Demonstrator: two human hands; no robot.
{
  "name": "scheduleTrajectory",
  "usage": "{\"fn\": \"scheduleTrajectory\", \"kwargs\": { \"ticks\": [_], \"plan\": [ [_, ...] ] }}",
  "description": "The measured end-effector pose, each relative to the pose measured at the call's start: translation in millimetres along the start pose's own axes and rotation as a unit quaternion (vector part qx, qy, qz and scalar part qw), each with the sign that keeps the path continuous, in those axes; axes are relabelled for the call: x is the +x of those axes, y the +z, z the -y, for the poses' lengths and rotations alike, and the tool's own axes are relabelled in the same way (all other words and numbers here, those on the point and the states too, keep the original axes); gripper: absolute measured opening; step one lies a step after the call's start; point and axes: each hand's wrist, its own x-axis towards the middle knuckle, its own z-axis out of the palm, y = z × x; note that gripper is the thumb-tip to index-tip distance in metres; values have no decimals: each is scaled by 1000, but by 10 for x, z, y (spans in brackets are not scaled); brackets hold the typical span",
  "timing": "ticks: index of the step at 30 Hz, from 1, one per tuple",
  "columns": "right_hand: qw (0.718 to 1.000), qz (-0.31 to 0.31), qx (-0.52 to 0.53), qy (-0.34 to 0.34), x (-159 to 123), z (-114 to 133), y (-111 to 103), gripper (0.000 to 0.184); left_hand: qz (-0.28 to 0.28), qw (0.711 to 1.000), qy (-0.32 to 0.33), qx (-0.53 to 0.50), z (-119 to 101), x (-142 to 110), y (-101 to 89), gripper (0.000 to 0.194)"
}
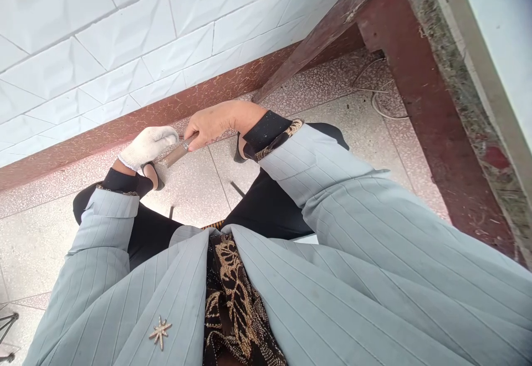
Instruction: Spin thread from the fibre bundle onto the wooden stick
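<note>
Out in front of my knees, my right hand (214, 126) is bare and closed around one end of a short brown, stick-like thing (174, 155). A shiny metal band or bit of wire shows on it beside my right fingers. The stick slants down to the left and its lower end is blurred, so its kind is unclear. My left hand (152, 145) wears a white knitted glove. Its fingers are curled together right beside the metal bit, and whatever they pinch is too small to make out.
A white tiled wall (137, 39) with a red-brown skirting rises ahead. At right stands a red-brown wooden frame (432, 94) with a slanting brace. A pale cord (384, 114) lies on the speckled floor (353, 128). Thin black metal legs (8, 321) show at lower left.
</note>
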Motion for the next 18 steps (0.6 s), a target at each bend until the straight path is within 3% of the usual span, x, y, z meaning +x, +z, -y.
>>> {"fn": "scheduleTrajectory", "kwargs": {
  "ticks": [4,8,11,13,15,18],
  "plan": [
    [994,-64,63,-65,-72,21,-33,19,-33,999,11,-34,123,23,-8,32],
    [972,-153,163,-74,-70,65,-29,23,-44,989,-11,-139,70,70,99,26],
    [932,-282,224,-34,-14,61,-29,29,-4,983,-11,-184,-32,86,187,29],
    [918,-342,196,34,29,21,-40,27,25,986,-13,-163,-79,82,208,29],
    [925,-347,117,100,63,-41,-51,24,50,992,-13,-111,-100,69,191,29],
    [959,-243,-24,145,101,-132,-32,23,47,999,-15,-23,-112,34,122,28]
  ]
}}
